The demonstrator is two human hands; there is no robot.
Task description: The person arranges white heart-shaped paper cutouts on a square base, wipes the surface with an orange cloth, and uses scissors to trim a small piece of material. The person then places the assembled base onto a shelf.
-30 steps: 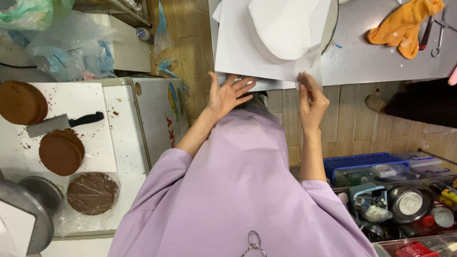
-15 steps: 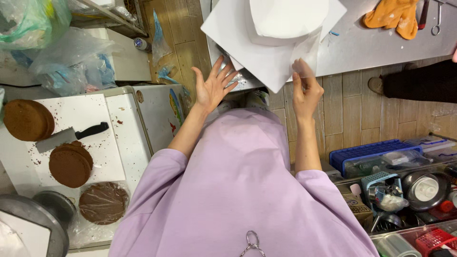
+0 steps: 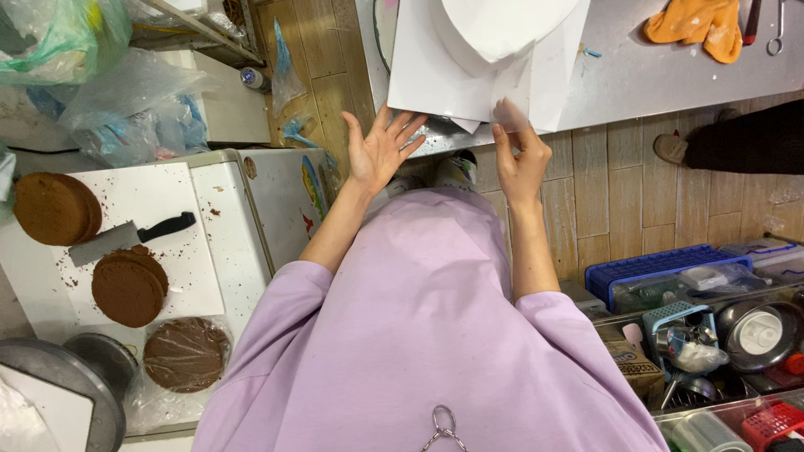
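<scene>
The right hand pinches a white paper sheet in its fingertips. The left hand, fingers spread, waits just under it.

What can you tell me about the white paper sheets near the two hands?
The white paper sheets look thin and smooth, stacked loosely on the grey metal table, one corner hanging past its edge. A round white piece lies on top. The right hand pinches a lower corner; the open left hand is beside the edge, contact unclear.
</scene>
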